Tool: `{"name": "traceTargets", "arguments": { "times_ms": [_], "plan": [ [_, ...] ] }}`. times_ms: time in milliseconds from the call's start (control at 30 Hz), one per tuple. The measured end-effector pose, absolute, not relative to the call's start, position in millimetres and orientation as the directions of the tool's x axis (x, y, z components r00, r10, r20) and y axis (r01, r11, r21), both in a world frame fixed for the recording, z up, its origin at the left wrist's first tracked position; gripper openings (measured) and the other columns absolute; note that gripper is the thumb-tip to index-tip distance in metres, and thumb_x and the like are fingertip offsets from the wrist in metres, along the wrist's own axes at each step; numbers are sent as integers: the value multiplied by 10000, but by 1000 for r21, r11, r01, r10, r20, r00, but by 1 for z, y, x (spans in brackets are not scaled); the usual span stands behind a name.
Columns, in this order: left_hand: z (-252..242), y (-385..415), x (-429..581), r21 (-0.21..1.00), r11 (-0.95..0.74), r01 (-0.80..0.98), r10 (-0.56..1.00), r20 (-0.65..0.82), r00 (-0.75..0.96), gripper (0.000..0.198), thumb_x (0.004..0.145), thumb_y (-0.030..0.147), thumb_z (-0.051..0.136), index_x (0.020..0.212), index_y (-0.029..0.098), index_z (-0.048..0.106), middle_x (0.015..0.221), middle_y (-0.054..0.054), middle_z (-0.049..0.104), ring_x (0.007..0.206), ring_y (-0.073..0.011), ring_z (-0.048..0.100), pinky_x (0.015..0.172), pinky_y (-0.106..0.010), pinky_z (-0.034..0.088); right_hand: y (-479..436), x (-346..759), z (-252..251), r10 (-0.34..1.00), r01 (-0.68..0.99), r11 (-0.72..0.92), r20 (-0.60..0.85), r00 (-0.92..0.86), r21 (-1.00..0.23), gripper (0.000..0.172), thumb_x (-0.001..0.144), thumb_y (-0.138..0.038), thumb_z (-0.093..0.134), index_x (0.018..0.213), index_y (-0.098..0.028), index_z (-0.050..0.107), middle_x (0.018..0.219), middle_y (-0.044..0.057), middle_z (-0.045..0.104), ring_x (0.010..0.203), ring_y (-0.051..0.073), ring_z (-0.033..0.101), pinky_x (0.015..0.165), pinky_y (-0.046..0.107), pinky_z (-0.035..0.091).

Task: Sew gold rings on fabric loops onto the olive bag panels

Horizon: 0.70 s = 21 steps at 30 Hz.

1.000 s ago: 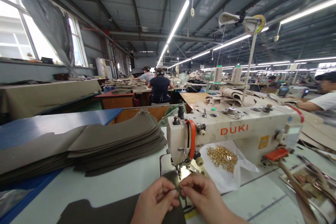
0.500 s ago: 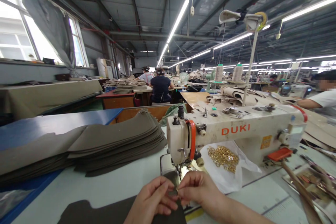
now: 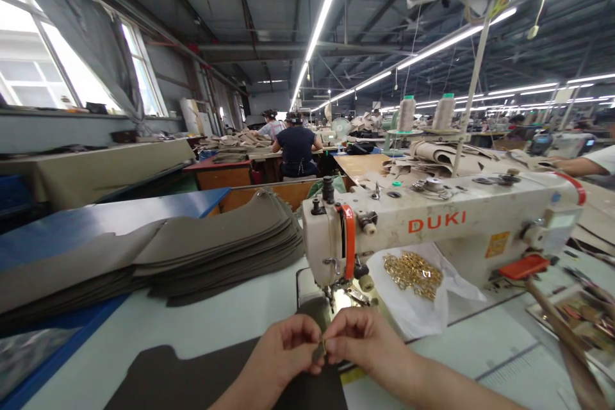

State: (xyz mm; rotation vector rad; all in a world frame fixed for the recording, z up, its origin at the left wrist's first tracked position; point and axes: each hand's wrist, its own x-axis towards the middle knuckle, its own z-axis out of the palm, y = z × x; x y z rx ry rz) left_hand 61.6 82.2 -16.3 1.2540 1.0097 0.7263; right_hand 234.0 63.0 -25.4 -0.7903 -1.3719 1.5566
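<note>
My left hand (image 3: 292,347) is closed in a pinch on a small dark fabric strip (image 3: 318,353). My right hand (image 3: 356,338) pinches a small gold metal ring (image 3: 323,341), which meets the strip between my fingertips; whether the strip passes through the ring I cannot tell. Beneath my hands lies a dark grey-brown cut panel (image 3: 192,375), one part of it extending to the needle area of the white sewing machine (image 3: 375,234). Beside the machine's needle end, a heap of gold rings (image 3: 412,274) rests on a white plastic sheet (image 3: 439,307).
Stacked dark panels (image 3: 216,253) lie at the left, near a blue board (image 3: 158,208). An open tray (image 3: 571,323) of small parts and tools is at the right. Thread cones (image 3: 407,114) stand behind the machine. Other people (image 3: 298,144) sit further off; a co-worker's arm (image 3: 581,166) shows at right.
Both hands have drawn closer together, and my left fingers have closed into a tighter pinch on the strip beside the ring. The view has shifted slightly.
</note>
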Motion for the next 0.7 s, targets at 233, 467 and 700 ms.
{"name": "traceTargets", "arguments": {
  "times_ms": [233,467,700],
  "plan": [
    [-10,69,62,965,-151,215,945,78,317,57,608,155,572,631,192,536,629,37,540,635,-144,531,598,-232,411,48,235,-18,898,79,362,325,-295,-929,242,640,-205,737,837,-182,598,768,-6,587,736,144,543,689,248,422],
    [-16,71,63,970,-144,194,957,87,278,51,583,158,593,607,187,557,618,30,575,595,-135,544,577,-225,433,51,237,-21,822,205,560,507,-261,-803,45,725,-140,584,729,-166,620,711,18,611,686,136,568,648,225,430],
    [-20,73,61,993,-83,88,961,56,269,104,566,166,670,558,187,568,629,22,629,581,-131,585,583,-222,473,52,232,-24,843,182,537,525,-113,-824,65,665,-121,593,612,-144,624,647,36,650,588,128,596,564,198,441]
  ]
}}
